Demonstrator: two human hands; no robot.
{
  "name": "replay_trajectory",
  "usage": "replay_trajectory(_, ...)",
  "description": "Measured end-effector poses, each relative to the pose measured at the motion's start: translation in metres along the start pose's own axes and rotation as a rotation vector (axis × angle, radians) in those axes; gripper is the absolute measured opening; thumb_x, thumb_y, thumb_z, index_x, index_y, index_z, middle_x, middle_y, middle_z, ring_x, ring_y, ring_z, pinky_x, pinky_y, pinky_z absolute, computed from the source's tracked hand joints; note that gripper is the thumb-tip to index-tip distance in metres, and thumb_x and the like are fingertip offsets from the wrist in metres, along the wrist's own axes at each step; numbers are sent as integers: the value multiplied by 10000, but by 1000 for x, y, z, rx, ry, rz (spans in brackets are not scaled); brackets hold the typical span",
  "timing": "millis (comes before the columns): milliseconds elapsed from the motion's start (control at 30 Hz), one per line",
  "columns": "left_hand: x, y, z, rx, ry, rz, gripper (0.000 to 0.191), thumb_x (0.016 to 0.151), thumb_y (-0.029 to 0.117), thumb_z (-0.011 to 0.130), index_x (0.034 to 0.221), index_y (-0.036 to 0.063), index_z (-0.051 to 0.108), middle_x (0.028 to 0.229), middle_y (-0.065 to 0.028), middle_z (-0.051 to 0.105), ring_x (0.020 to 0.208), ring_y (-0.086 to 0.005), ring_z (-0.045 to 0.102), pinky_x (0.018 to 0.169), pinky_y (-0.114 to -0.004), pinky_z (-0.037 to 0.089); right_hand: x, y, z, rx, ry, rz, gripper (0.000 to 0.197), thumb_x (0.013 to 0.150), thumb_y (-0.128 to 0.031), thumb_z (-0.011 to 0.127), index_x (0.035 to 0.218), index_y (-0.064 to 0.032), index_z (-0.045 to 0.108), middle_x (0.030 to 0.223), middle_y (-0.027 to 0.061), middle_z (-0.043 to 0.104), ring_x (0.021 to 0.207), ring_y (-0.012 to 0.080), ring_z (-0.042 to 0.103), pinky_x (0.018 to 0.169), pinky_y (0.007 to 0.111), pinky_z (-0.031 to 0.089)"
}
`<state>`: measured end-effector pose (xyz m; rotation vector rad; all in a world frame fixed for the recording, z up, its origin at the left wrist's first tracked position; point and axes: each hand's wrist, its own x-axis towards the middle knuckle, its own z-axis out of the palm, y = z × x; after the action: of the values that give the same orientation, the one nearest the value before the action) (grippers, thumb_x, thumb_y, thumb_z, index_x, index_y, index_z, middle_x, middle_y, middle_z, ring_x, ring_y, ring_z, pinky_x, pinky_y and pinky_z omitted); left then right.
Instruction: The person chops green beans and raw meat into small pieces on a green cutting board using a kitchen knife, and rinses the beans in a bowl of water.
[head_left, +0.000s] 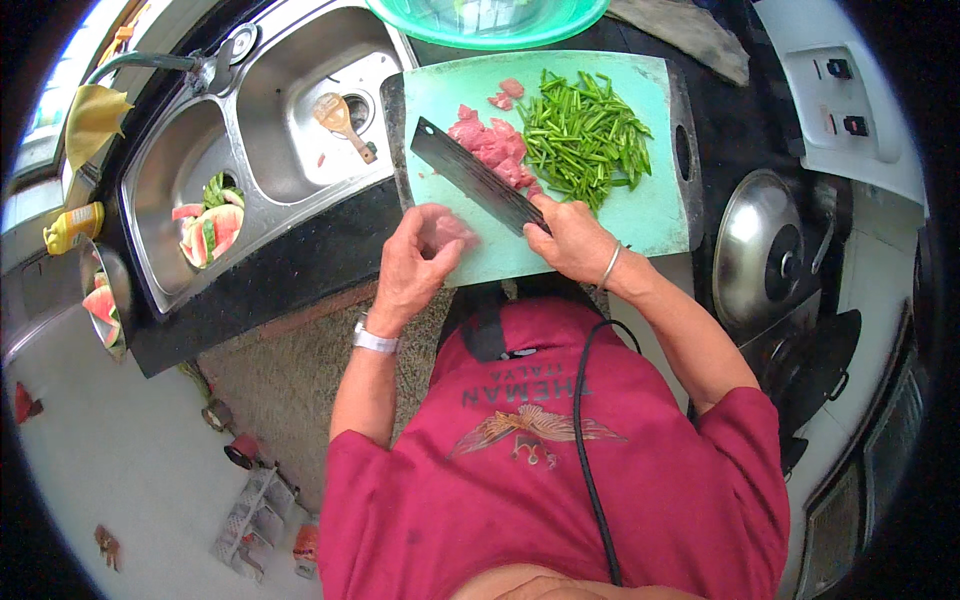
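A cleaver with a dark blade is in my right hand, its blade slanting up and left over the green cutting board. At the board's near left edge, my left hand pinches a piece of raw meat; fingertips and meat are blurred. Behind the blade lies a pile of cut raw meat, partly covered by it. Two small meat bits sit farther back. To the right of the pile is a heap of green vegetable pieces, cut into short lengths.
Left of the board, a double steel sink holds a brush-like tool and watermelon rinds. A green plastic basin stands behind the board. On the right are a metal pot lid and a stove. A cable hangs down my shirt.
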<state>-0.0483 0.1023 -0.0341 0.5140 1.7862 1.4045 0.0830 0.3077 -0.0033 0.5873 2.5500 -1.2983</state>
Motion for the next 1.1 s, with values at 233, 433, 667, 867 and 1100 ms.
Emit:
replay_trajectory(233,24,29,-24,107,-346,-76,378,864,61,709,1198,-25,552,1009,-78,639,911,-135,635,784,-280,519,1,-2,-1,-17,-15,-42,241,893,-182,576,915,44,498,753,321,592,780,513,594,705,567,462)
replay_trajectory(433,15,18,-11,527,119,356,236,841,5,674,1071,0,622,974,-108,597,807,-216,611,709,-318,504,-10,-9,2,53,16,-85,232,924,-156,550,986,36,436,750,321,585,768,518,585,670,567,452)
replay_trajectory(667,-17,1,40,658,347,536,397,735,57,771,1104,57,625,1104,-124,581,1065,-325,536,918,-415,439,-15,-15,4,-35,5,-160,188,919,-94,531,997,28,411,757,306,587,760,509,587,654,559,454)
replay_trajectory(867,-10,-4,32,663,359,604,353,738,-6,726,1071,32,612,1076,-141,579,1041,-340,544,912,-421,435,-24,-24,-8,-163,20,-236,152,902,-72,522,975,15,422,734,281,593,709,488,596,631,541,481)
replay_trajectory(1100,-17,0,51,625,390,505,431,690,34,773,1084,17,601,1121,-146,544,1060,-336,519,923,-426,419,-30,-26,-5,-407,-59,-234,103,852,-48,525,909,8,460,706,240,620,607,422,639,548,503,524)
